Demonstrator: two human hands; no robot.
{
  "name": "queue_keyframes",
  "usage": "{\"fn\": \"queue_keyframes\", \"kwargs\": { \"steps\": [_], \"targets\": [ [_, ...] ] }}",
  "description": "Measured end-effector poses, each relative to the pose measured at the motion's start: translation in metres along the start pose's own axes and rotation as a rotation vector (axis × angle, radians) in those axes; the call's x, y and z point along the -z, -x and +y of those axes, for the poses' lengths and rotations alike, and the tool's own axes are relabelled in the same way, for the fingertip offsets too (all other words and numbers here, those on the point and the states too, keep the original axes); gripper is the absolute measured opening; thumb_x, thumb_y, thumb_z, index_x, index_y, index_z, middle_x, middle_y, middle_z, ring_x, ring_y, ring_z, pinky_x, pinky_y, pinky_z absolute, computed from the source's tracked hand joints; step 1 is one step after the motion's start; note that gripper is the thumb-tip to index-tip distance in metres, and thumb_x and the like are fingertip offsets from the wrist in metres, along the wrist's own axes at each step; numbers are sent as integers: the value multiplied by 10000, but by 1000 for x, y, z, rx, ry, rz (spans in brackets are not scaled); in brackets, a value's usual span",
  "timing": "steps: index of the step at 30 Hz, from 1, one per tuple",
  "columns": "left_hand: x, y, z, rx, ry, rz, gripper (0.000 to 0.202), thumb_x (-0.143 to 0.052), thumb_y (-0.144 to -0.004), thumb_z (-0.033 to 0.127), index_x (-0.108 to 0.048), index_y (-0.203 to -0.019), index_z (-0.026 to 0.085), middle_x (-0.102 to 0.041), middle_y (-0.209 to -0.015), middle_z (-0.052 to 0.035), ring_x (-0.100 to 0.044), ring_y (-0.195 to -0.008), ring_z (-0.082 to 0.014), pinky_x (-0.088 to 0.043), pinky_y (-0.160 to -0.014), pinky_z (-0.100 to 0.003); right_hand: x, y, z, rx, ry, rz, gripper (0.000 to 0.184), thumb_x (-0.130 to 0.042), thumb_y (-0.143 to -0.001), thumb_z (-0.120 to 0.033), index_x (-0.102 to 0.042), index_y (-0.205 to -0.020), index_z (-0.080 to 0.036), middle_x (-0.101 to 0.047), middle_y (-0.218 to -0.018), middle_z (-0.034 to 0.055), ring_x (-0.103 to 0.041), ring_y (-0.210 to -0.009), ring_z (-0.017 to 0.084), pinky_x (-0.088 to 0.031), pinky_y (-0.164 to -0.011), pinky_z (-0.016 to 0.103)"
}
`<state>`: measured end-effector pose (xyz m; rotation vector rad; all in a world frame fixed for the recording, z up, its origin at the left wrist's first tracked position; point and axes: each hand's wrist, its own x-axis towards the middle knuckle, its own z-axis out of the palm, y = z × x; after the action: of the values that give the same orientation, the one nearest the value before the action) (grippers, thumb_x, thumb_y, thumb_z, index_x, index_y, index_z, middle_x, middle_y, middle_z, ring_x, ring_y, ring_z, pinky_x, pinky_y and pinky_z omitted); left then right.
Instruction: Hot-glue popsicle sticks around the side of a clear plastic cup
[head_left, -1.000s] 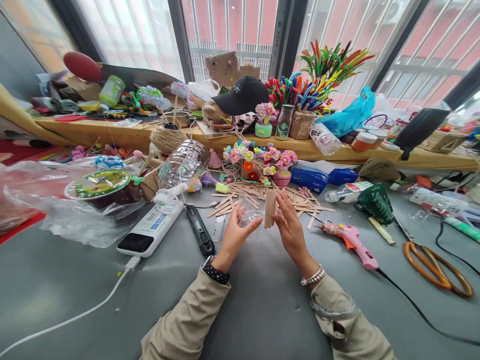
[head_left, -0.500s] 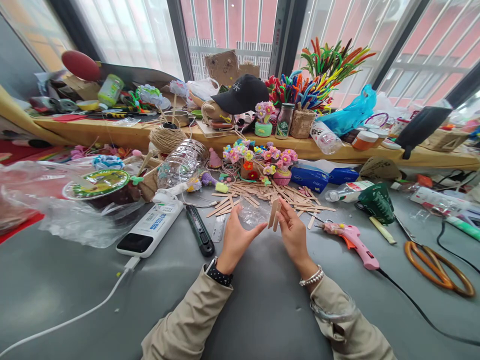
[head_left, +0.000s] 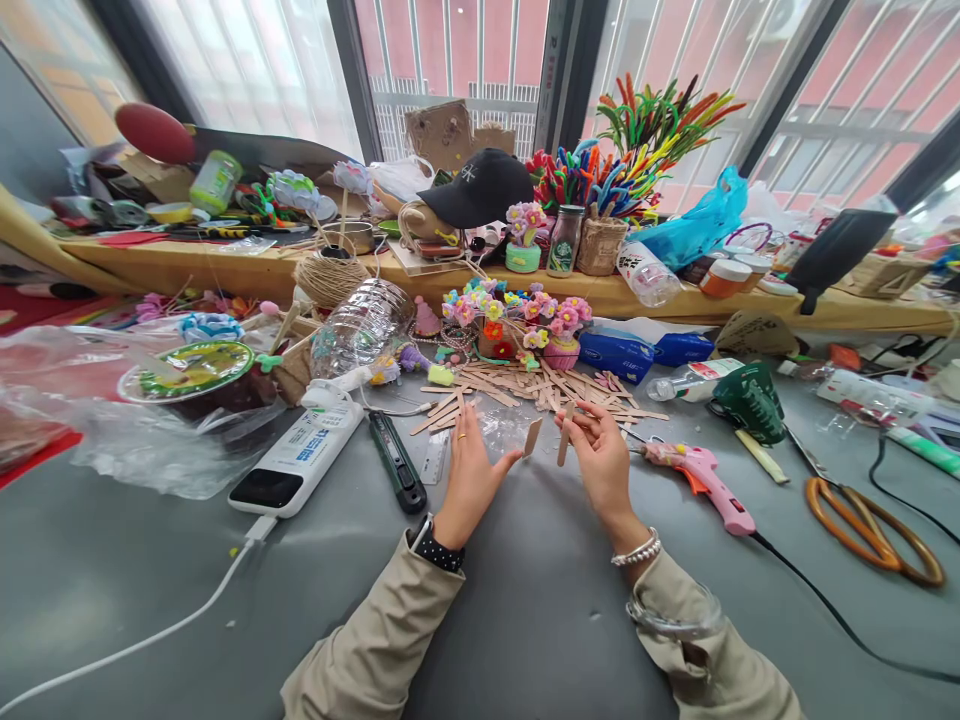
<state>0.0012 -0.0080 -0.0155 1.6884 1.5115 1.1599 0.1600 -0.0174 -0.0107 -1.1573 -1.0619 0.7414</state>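
My left hand [head_left: 471,470] curves around a clear plastic container [head_left: 504,430] on the grey table, its fingers along the left side and its thumb at the front. A wooden craft stick [head_left: 532,437] stands tilted at the container's right side, close to my left thumb tip; whether they touch is unclear. Slightly apart on the right, my right hand [head_left: 598,452] pinches another craft stick [head_left: 565,436] upright between thumb and fingers. Behind both hands lies a loose pile of craft sticks [head_left: 577,388].
A pink glue gun [head_left: 701,480] and orange-handled scissors [head_left: 874,525] lie to the right. A utility knife [head_left: 397,462], a short ruler [head_left: 435,460] and a white power bank [head_left: 298,460] lie left. Fuzzy flower pots [head_left: 561,340] and a shelf [head_left: 465,285] stand behind.
My right hand has moved rightward with one stick, widening the gap from the stick beside the container. The fingers of my left hand have straightened a little.
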Motion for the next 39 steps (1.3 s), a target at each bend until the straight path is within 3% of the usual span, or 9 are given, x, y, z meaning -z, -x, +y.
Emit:
{"fn": "queue_keyframes", "kwargs": {
  "steps": [6, 12, 14, 16, 19, 26, 33, 36, 39],
  "targets": [
    [2, 4, 7, -242, -95, 76, 920, -652, -620, 462, -130, -1319, 170, -182, -1389, -184, -132, -1306, -276, -160, -1042, -455, 7, 4, -2, -111, -108, -31, 425, -584, -711, -345, -460, -1098, -218, -575, -833, 9, -639, -804, 179, -516, -759, 367],
    [9, 13, 21, -458, -55, 288, 461, -564, -752, 277, -357, -1158, 209, -396, -1226, -122, -368, -1176, -225, -368, -930, -381, 11, 7, -5, -157, -140, -24, 334, -597, -696, -361, -517, -977, -200, -594, -779, -1, -643, -745, 170, -527, -707, 351],
    [9, 16, 21, -572, -35, 262, 271, -528, -775, 214, -440, -1031, 207, -518, -1048, -78, -502, -1001, -180, -444, -812, -320, 11, 7, -6, -158, -117, -14, 298, -596, -695, -372, -525, -919, -189, -621, -751, 7, -636, -726, 161, -524, -678, 332],
    [7, 17, 20, -657, -29, 139, 133, -494, -796, 182, -481, -927, 197, -565, -862, -30, -558, -786, -126, -469, -689, -256, 12, 7, -6, -142, -80, -8, 264, -592, -699, -379, -532, -864, -182, -632, -711, 7, -623, -697, 144, -512, -648, 299],
    [4, 18, 18, -636, -53, -43, 95, -481, -814, 220, -512, -887, 167, -560, -801, -25, -548, -624, -81, -455, -573, -200, 13, 7, -7, -121, -54, -20, 227, -578, -714, -382, -530, -802, -178, -631, -655, 1, -585, -598, 112, -469, -560, 247],
    [1, 17, 18, -545, -268, -228, 169, -485, -814, 309, -591, -798, 178, -607, -673, 3, -556, -583, -104, -407, -558, -205, 14, 8, -11, -130, -174, -105, 200, -579, -720, -364, -516, -764, -180, -638, -640, 4, -506, -494, 76, -392, -467, 212],
    [1, 17, 17, -557, -344, -112, 198, -455, -829, 287, -608, -763, 180, -598, -680, -6, -550, -585, -102, -387, -550, -200, 14, 7, -10, -210, -164, -86, 271, -535, -727, -447, -544, -764, -178, -578, -616, -21, -508, -477, 73, -412, -429, 206],
    [1, 17, 15, -579, -284, -59, 195, -454, -833, 288, -621, -828, 187, -594, -719, -16, -553, -620, -102, -411, -593, -200, 12, 8, -9, -195, -103, -97, 242, -598, -686, -400, -548, -767, -177, -508, -543, -53, -489, -458, 67, -418, -421, 197],
    [2, 16, 14, -554, -182, -51, 189, -482, -819, 286, -615, -912, 188, -606, -774, -28, -564, -680, -112, -432, -634, -209, 11, 8, -9, -185, -127, -80, 276, -628, -661, -369, -532, -849, -192, -536, -636, -44, -547, -541, 86, -484, -505, 232]
  ]
}}
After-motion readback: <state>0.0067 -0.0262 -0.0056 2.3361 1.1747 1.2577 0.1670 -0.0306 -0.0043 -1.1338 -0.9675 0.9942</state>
